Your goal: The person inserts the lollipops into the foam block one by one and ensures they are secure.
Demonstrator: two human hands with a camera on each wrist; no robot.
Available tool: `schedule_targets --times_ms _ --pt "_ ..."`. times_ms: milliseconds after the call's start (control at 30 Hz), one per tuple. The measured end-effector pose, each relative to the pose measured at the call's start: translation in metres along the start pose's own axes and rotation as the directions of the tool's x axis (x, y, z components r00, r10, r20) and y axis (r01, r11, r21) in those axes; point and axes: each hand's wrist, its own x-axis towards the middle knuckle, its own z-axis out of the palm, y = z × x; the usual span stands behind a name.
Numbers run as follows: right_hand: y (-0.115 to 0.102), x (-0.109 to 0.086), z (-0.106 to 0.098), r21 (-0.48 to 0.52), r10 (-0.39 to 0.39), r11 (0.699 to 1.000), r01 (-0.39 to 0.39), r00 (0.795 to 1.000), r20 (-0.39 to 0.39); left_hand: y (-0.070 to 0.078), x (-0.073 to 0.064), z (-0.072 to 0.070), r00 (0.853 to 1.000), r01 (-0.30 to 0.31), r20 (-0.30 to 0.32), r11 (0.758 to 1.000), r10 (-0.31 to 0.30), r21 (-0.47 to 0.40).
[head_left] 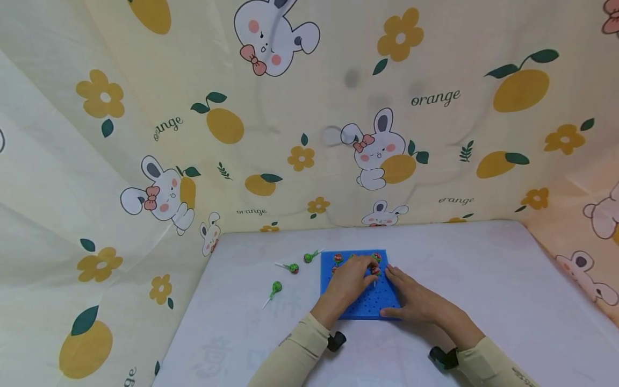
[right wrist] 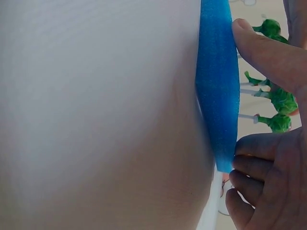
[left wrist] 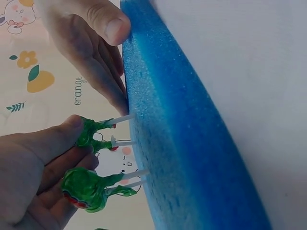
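A blue board [head_left: 360,309] dotted with small holes lies on the table, and several lollipops in green and red wrappers stand in it by their white sticks. Over its right half, my left hand [head_left: 344,282] pinches a lollipop [left wrist: 85,134] by its wrapped head, the stick pointing down at the board. Another lollipop [left wrist: 86,189] stands close beside those fingers in the left wrist view. My right hand [head_left: 418,300] rests along the board's right edge, fingers extended toward the far side and thumb at the near corner. My left hand hides part of the standing lollipops.
Left of the board lie three loose lollipops: one near its far corner [head_left: 308,258], one with its stick pointing left [head_left: 293,268], and one nearer me [head_left: 276,287]. A white table [head_left: 232,333] carries everything. Behind it hangs a printed cloth [head_left: 290,107] with rabbits and oranges.
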Motion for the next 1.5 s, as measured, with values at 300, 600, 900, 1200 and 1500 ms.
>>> schedule_targets --times_ms 300,600,900,1200,1500 --pt "0.0 0.0 0.0 0.001 0.006 1.0 -0.006 1.0 0.002 0.0 -0.004 -0.009 1.0 0.011 -0.006 0.999 -0.012 -0.05" --pt "-0.002 -0.001 -0.001 0.007 0.014 1.0 -0.014 1.0 0.012 -0.013 -0.011 -0.031 0.997 0.011 -0.08 0.989 -0.023 -0.15" --pt "-0.001 0.0 0.001 0.008 0.011 1.0 -0.011 1.0 0.007 -0.038 -0.021 -0.046 0.987 0.065 -0.133 0.976 -0.094 -0.209" --pt "-0.002 0.0 0.0 0.002 0.016 1.0 -0.016 1.0 0.01 -0.061 -0.031 -0.055 0.975 0.104 -0.165 0.965 -0.147 -0.24" --pt "-0.004 -0.001 0.0 0.013 0.013 1.0 -0.013 1.0 0.012 -0.087 -0.04 -0.058 0.966 0.147 -0.177 0.962 -0.19 -0.23"
